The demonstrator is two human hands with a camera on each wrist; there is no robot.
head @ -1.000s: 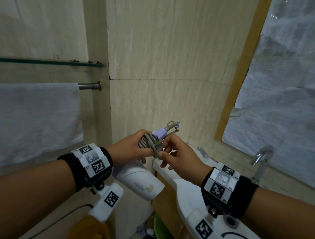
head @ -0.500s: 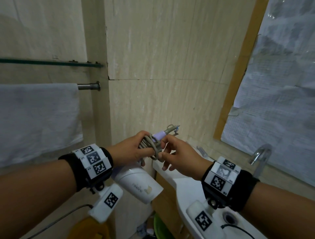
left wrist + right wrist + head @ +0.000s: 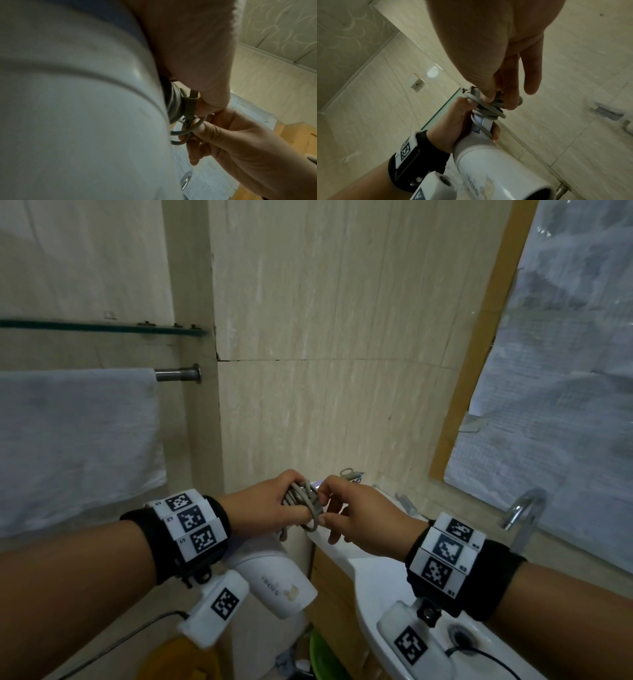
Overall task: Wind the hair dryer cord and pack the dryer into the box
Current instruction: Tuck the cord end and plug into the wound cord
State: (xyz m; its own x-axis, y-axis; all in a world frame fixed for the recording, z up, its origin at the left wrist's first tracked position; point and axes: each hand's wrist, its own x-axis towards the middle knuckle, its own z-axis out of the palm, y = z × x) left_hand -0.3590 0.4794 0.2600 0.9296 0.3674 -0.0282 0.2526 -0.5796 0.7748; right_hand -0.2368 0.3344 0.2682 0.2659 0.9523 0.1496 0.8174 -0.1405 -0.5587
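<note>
The left hand point(image 3: 263, 505) is clasping the dryer point(image 3: 274, 582) handle, pinning the wound cord point(image 3: 303, 499) in place, while the right hand point(image 3: 359, 513) is pinching the plug point(image 3: 188, 106) end, probably tucking it.

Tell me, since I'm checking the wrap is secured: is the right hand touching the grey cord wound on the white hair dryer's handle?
Touching. The right wrist view shows the right hand pinching the grey cord coils.
</note>
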